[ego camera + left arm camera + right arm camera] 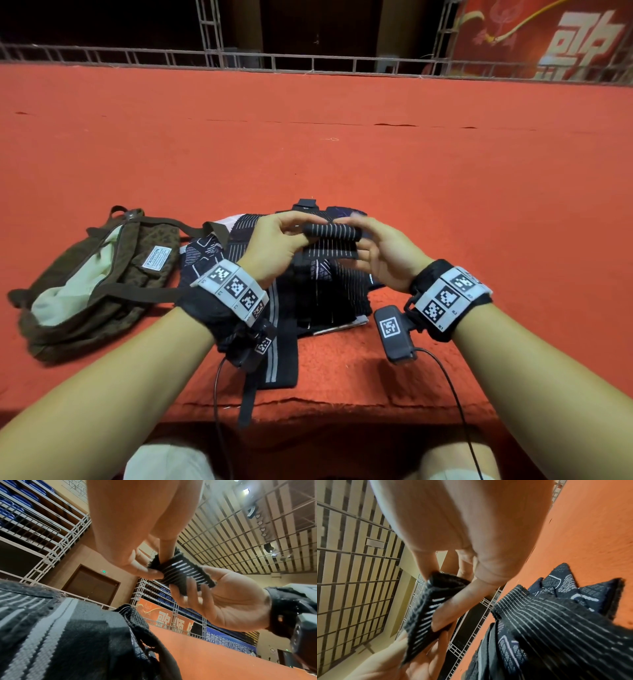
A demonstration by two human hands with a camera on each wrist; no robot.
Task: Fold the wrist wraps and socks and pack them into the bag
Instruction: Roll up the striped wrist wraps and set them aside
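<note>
Red carpet (pixel 308 154), metal railing (pixel 137 56), red banner (pixel 565 37), slatted ceiling (pixel 231 534)

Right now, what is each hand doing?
Left hand: fingers pinching one end of the striped wrist wrap.
Right hand: fingers holding the wrap's other end.

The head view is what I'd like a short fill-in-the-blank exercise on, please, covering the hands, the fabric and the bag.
1. Both hands, left hand and right hand, hold a black strap with ____ stripes.
2. The brown fabric bag lies to the person's ____.
3. The bag's zipper is ____, showing a pale lining.
4. Everything lies on a ____ carpet.

Missing words: white; left; open; red
</note>
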